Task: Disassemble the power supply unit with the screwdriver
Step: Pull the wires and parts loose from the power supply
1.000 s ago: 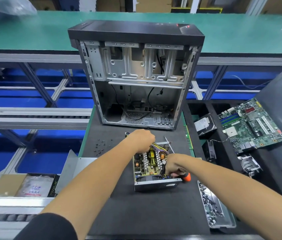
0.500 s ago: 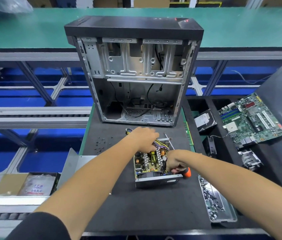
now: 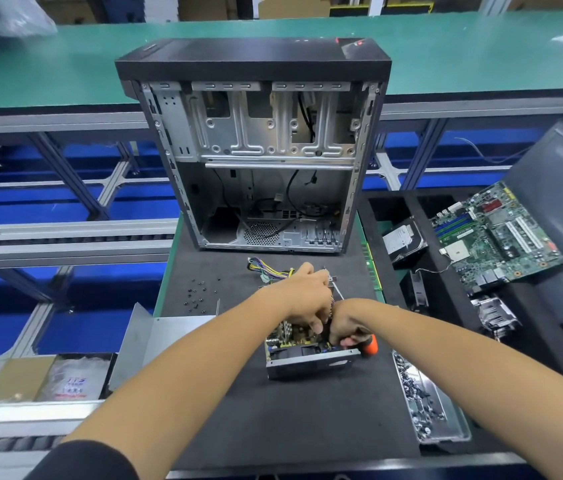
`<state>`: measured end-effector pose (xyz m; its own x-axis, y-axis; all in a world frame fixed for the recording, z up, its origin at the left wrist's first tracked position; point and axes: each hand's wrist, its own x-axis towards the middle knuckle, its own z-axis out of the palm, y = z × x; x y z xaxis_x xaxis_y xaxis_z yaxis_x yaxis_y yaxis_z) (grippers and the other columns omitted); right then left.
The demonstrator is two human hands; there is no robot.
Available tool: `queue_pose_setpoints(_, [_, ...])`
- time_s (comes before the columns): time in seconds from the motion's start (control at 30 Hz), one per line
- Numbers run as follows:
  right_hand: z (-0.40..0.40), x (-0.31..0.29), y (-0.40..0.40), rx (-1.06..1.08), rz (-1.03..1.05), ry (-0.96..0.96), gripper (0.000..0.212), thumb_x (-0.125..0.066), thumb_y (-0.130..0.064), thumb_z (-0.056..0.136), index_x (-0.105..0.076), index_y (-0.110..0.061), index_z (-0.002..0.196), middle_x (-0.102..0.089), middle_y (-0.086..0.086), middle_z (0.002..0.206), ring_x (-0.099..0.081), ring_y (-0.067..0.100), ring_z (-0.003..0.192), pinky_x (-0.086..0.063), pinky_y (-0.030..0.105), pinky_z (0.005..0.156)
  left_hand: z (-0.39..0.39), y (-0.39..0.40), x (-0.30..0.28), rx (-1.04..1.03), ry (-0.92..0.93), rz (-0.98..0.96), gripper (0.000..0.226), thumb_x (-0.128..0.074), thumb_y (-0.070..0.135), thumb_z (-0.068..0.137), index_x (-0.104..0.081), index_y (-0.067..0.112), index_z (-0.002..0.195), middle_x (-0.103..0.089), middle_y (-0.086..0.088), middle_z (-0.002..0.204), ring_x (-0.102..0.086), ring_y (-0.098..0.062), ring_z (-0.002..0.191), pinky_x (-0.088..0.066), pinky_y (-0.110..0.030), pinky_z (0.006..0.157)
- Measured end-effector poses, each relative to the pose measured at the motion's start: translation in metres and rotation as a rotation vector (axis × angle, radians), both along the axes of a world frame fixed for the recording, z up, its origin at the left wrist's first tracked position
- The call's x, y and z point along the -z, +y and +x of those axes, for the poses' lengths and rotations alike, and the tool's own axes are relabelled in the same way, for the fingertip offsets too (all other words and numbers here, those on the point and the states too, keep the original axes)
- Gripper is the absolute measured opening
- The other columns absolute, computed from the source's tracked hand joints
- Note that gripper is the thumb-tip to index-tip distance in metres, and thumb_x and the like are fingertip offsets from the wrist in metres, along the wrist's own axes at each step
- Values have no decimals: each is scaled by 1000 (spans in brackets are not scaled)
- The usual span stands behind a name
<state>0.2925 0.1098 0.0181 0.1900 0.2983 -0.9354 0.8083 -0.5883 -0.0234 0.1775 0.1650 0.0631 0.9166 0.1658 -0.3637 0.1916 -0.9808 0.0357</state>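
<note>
Black foam matting covers the bench (image 3: 307, 427), and at its middle sits the power supply unit (image 3: 307, 351), cover off, its board exposed. Compared with a second ago, the left hand (image 3: 302, 296) has slid nearer along the unit: it lay over the far wire bundle then, and now presses down with curled fingers on the board's middle, close against the right hand (image 3: 344, 327). The right hand has barely shifted; it grips the screwdriver (image 3: 370, 345), whose orange end juts out to the right at the unit's near right corner. I judge a screw inside that corner is being worked, with the left hand bracing closer to steady it.

At the far edge of the bench stands an emptied computer case (image 3: 256, 150), open side toward us. To the right lie a motherboard (image 3: 498, 237) and a hard drive (image 3: 403, 240) in a dark tray, and nearer, a metal tray of screws (image 3: 429, 403). Loose black screws (image 3: 197, 296) dot the mat to the left. Beyond the case runs a green conveyor (image 3: 65, 64), over blue flooring.
</note>
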Motion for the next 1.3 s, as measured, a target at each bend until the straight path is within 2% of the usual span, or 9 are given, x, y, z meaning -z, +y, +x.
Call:
queue_pose_setpoints(0.1, [0,-2,0,-3,-16,2,25,-44,-11,97,-40,-14,72,-44,-3,51,-30,3,31,-23,10,31,7,-1,-3,56,21,78,29,-68,51,77,-75,25,91,-45,11,69,-36,-18,109,-22,-35,76])
queue_pose_setpoints(0.23, [-4,-5,-3,21,-12,37,32,-42,-11,98,-41,-13,66,-41,-6,32,-31,1,22,-24,9,29,12,-2,-3,70,47,110,31,-70,50,74,-74,24,88,-63,7,82,-39,-18,109,-20,-33,75])
queue_pose_setpoints(0.63, [-6,-8,-11,106,131,39,32,-50,-12,95,-46,-14,63,-43,-6,38,-35,2,31,-23,10,31,10,-5,-2,31,54,95,25,-69,46,79,-74,24,90,-64,7,85,-40,-16,108,-21,-33,74])
queue_pose_setpoints(0.73, [-7,-8,-12,107,145,35,32,-50,-12,95,-45,-14,63,-41,-7,32,-33,2,24,-23,10,29,10,-5,-4,27,61,89,23,-70,45,79,-74,24,88,-64,8,87,-40,-16,107,-20,-32,74])
queue_pose_setpoints(0.83, [-6,-7,-13,114,162,32,31,-52,-12,93,-46,-14,63,-43,-5,37,-34,4,32,-23,11,31,11,-5,-4,39,80,105,22,-70,44,80,-73,25,88,-65,8,89,-40,-17,108,-21,-33,75])
queue_pose_setpoints(0.9, [-7,-7,-13,115,182,41,30,-53,-10,93,-46,-14,64,-43,-6,34,-36,3,30,-24,11,31,12,-6,-6,27,88,101,22,-70,44,80,-73,25,90,-65,6,90,-41,-17,109,-22,-33,75])
queue_pose_setpoints(1.03, [-6,-6,-15,115,219,60,27,-55,-9,91,-47,-15,66,-47,-4,45,-39,5,37,-26,12,33,12,-9,-6,29,94,114,26,-69,46,79,-73,24,92,-65,8,93,-42,-17,111,-23,-33,77])
queue_pose_setpoints(1.1, [-5,-6,-14,110,229,60,29,-56,-9,90,-47,-14,63,-45,-5,38,-37,4,30,-26,12,31,11,-8,-8,24,87,117,26,-69,46,79,-73,24,93,-66,7,95,-42,-17,111,-23,-33,77])
queue_pose_setpoints(1.3, [7,-14,-12,88,76,86,30,-55,-15,97,-45,-14,68,-44,-8,32,-35,0,23,-23,10,29,11,-8,-10,1,73,79,25,-71,44,77,-74,25,93,-66,6,95,-42,-17,111,-23,-32,77])
